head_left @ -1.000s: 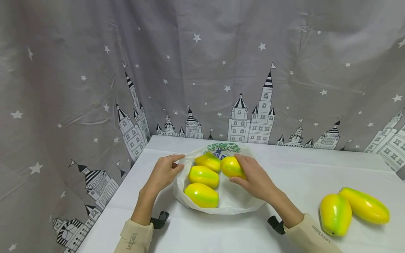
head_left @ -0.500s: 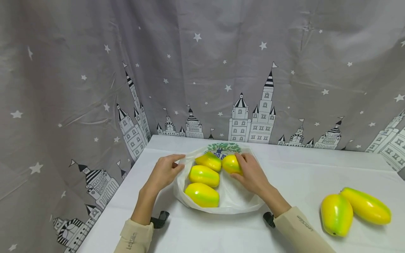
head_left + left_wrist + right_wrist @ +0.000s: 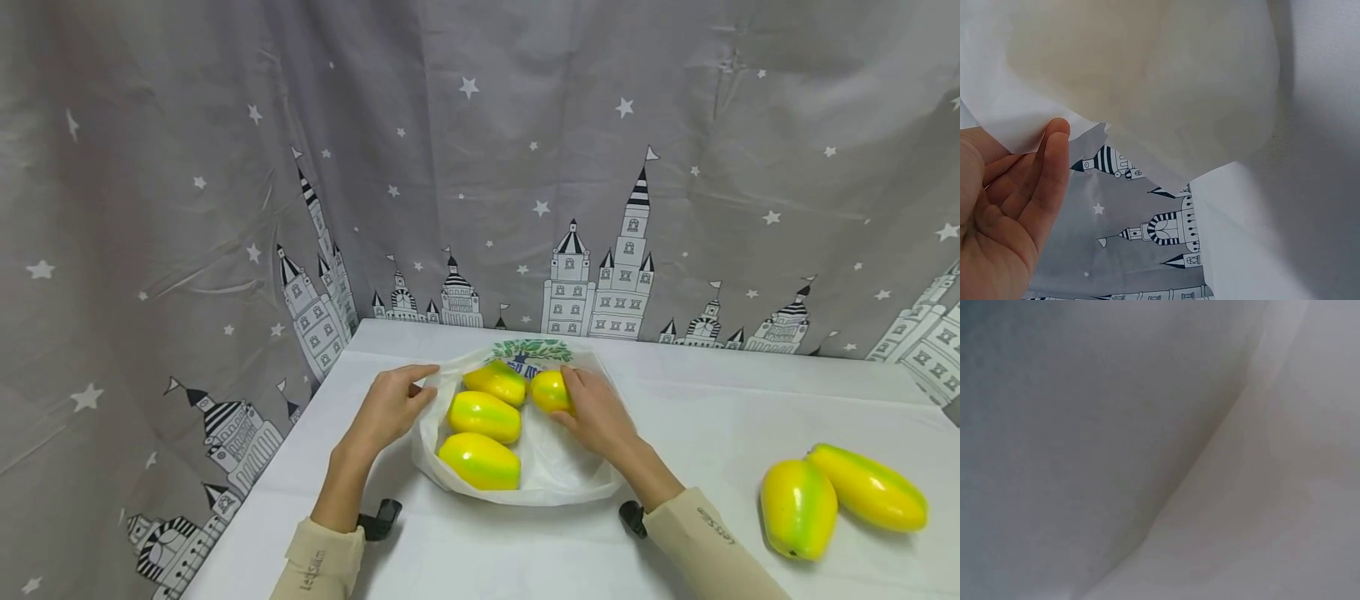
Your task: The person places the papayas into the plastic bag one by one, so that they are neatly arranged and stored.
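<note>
A white plastic bag (image 3: 555,468) with a green tree print lies with its mouth wide on the white table. Inside, along its left side, are three yellow-green toy-like papayas: a rear one (image 3: 497,383), a middle one (image 3: 485,417) and a front one (image 3: 480,461). My right hand (image 3: 598,412) grips another papaya (image 3: 550,392) inside the bag, beside the rear one. At the left rim, my left hand (image 3: 388,408) pinches the bag's edge; in the left wrist view its fingertips (image 3: 1058,127) touch the film. Only blurred white film fills the right wrist view.
Two more papayas, one rounder (image 3: 798,508) and one longer (image 3: 870,487), lie touching each other on the table (image 3: 720,400) to the right. A grey curtain (image 3: 480,167) printed with castles and stars hangs behind and along the left side.
My right hand has moved slightly with its papaya, settling lower into the bag near the rear papaya, and its forearm has shifted left. My left hand stays at the rim.
</note>
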The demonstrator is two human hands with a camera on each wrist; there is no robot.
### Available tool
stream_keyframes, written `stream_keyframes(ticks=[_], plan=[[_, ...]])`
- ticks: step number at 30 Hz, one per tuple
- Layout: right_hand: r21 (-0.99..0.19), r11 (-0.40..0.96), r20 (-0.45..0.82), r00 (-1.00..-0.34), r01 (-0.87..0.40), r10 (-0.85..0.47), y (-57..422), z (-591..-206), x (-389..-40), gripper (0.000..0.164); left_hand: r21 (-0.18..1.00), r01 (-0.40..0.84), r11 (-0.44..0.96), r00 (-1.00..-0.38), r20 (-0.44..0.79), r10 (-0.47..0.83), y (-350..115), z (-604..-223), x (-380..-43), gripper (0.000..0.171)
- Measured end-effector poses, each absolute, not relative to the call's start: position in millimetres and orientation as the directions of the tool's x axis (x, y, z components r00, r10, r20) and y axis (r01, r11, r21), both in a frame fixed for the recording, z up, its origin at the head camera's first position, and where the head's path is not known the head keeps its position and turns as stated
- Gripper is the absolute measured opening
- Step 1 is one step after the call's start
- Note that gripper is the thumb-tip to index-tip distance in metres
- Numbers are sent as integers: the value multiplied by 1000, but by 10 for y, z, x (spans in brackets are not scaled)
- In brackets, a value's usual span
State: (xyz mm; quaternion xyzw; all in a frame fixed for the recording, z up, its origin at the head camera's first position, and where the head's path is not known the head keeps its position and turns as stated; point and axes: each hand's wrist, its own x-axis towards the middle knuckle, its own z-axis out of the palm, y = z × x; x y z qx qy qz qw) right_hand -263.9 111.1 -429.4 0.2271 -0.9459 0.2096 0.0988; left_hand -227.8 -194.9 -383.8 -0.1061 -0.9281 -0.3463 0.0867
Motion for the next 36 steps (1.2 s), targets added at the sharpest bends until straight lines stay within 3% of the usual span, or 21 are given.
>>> stream_keyframes(ticks=[14,36], plan=[[-361,821,203,-897,-442,-394,1118,-4310,-2663,79,633,240,736,-967,219,127,-1951,-3840,-2270,40],[-485,717,408,-854,-501,-322,1227,-3998,-2234,67,620,270,737,-958,249,142,-1961,-3842,-2279,39]])
